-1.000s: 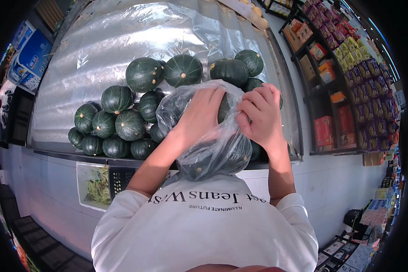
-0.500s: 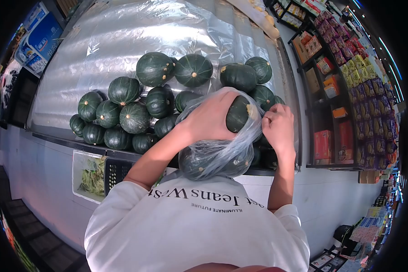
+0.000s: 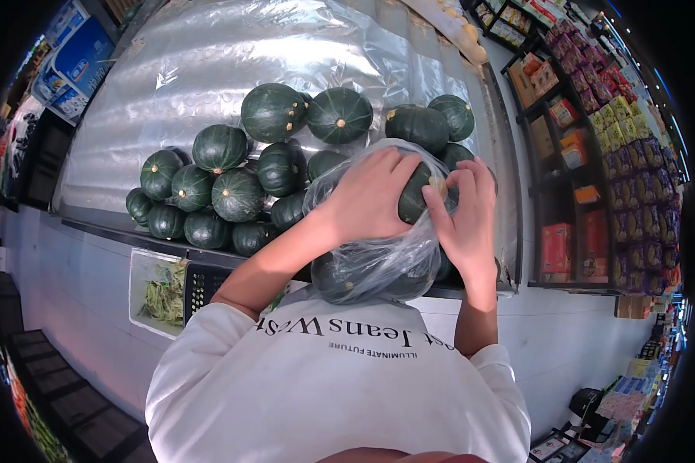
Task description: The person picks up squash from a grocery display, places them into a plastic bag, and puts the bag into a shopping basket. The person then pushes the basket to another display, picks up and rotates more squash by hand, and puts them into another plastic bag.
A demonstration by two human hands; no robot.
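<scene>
A dark green pumpkin (image 3: 415, 199) sits in the mouth of a clear plastic bag (image 3: 363, 258). My left hand (image 3: 371, 189) is wrapped over its left side, partly under the film. At the pumpkin's right edge is my right hand (image 3: 471, 220), thumb and fingers apart, touching the bag's rim. More green pumpkins show through the film in the bag's lower part, close against my shirt. Just beyond the hands, another pumpkin (image 3: 415, 128) rests on the display.
Several loose pumpkins (image 3: 238, 194) are piled left of the bag on the foil-covered stand (image 3: 201, 69). A white crate (image 3: 136, 297) with greens stands below the stand's front edge. Shelves of packaged goods (image 3: 571, 177) rise to the right.
My right hand has gone from bunched fingers beside the bag to spread ones at the pumpkin's right side. My left hand still holds the pumpkin. The whole view has shifted slightly.
</scene>
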